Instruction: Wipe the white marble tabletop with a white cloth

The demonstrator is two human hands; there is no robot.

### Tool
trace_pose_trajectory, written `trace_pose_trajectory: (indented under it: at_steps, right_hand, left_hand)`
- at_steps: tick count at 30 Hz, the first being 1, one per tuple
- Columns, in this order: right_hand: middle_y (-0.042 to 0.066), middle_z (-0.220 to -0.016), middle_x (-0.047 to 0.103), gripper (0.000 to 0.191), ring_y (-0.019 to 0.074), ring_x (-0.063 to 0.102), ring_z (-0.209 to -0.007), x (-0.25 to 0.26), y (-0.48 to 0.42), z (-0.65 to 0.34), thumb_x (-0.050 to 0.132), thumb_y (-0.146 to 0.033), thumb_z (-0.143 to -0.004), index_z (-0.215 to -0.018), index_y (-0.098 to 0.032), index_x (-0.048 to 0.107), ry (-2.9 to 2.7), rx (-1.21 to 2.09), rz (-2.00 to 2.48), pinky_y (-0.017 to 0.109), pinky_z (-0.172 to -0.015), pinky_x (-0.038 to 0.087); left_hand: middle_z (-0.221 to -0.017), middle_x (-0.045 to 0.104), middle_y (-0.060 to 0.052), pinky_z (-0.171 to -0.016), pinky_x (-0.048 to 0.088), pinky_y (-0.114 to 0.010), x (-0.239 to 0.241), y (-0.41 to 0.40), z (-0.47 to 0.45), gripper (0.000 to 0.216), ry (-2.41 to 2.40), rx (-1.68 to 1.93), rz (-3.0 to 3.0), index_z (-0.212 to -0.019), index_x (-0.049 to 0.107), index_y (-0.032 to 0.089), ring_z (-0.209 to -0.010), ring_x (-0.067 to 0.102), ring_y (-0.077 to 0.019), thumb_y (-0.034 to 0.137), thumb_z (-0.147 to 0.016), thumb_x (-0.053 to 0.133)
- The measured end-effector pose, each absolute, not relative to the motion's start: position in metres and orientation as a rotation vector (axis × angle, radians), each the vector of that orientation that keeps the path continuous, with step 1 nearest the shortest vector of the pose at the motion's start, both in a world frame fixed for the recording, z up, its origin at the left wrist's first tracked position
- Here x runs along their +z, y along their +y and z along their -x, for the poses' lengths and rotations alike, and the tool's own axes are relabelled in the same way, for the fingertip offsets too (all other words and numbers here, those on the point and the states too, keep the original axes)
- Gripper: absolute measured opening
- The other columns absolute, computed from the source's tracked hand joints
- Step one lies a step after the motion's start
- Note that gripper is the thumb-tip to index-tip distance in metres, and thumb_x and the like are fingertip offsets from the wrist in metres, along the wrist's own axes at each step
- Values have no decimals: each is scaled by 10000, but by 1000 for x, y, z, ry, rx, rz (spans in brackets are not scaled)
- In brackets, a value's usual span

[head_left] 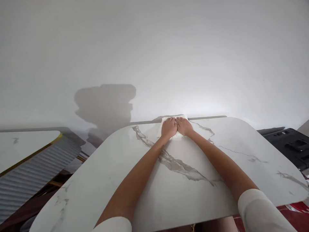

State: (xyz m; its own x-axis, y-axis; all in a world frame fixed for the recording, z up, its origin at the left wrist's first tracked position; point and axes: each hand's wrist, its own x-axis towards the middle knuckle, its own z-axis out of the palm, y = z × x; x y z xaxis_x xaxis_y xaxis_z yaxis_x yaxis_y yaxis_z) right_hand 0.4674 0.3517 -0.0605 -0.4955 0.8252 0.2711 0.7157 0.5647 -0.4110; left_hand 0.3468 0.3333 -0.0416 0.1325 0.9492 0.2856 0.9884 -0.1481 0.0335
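A folded white cloth (pixel 161 128) lies near the far edge of a white marble-patterned table (pixel 116 167). My left hand (pixel 169 128) rests flat on the cloth, fingers stretched forward. My right hand (pixel 183 126) lies flat beside it, also on the cloth, and the two hands touch side by side. Both arms reach straight out across the tabletop. Most of the cloth is hidden under the hands.
A plain white wall (pixel 154 58) stands right behind the table's far edge. To the left is a second white tabletop with a gold rim (pixel 26 145) over a ribbed grey side. A black object (pixel 291 145) sits at the right, beyond the table edge.
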Motion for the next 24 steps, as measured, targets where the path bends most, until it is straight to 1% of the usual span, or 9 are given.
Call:
trace_pose_trajectory:
  at_steps: [3,7,11,14,20,24]
  right_hand:
    - [114,-1478,402,488,246,321,-1365,-60,334,-478,293,-194,-971,-1428,-58,394,-2335,317,1301,370,-1114,230]
    - [125,-1476,402,490,249,324,-1363,-56,310,-486,290,-207,-973,-1425,-49,396,-2310,316,1353,370,-1110,232]
    - [124,-1476,402,497,254,322,-1364,-52,288,-492,294,-205,-967,-1427,-47,395,-2316,321,1354,366,-1115,222]
    - [133,-1477,397,497,258,321,-1363,-49,268,-493,295,-203,-965,-1423,-38,396,-2327,311,1352,370,-1115,224]
    - [157,-1472,397,498,280,317,-1366,-39,213,-490,296,-203,-967,-1419,-17,392,-2349,313,1333,399,-1122,227]
    - [161,-1467,403,497,282,331,-1363,-32,168,-497,316,-197,-957,-1414,-20,404,-2393,328,1221,416,-1126,247]
  left_hand:
    - [-1377,498,-157,-1079,317,-440,-43,324,-356,397,-1915,-355,2288,-1258,493,116,-1303,416,-271,158,-898,328]
    - [-1397,481,-149,-1093,300,-440,-44,309,-360,409,-1880,-339,2350,-1282,475,127,-1327,393,-257,162,-903,325]
    - [-1417,456,-163,-1103,288,-433,-43,289,-364,427,-1872,-279,2360,-1306,453,95,-1338,376,-263,179,-915,304]
    - [-1424,449,-159,-1106,288,-430,-40,269,-364,437,-1877,-249,2362,-1323,441,94,-1348,365,-260,187,-921,298]
    - [-1467,409,-132,-1127,270,-423,-23,210,-364,464,-1873,-94,2384,-1366,405,112,-1377,332,-240,206,-934,265]
    - [-1499,358,-150,-1140,241,-454,-7,155,-372,510,-2045,33,2291,-1402,367,74,-1396,297,-287,243,-932,269]
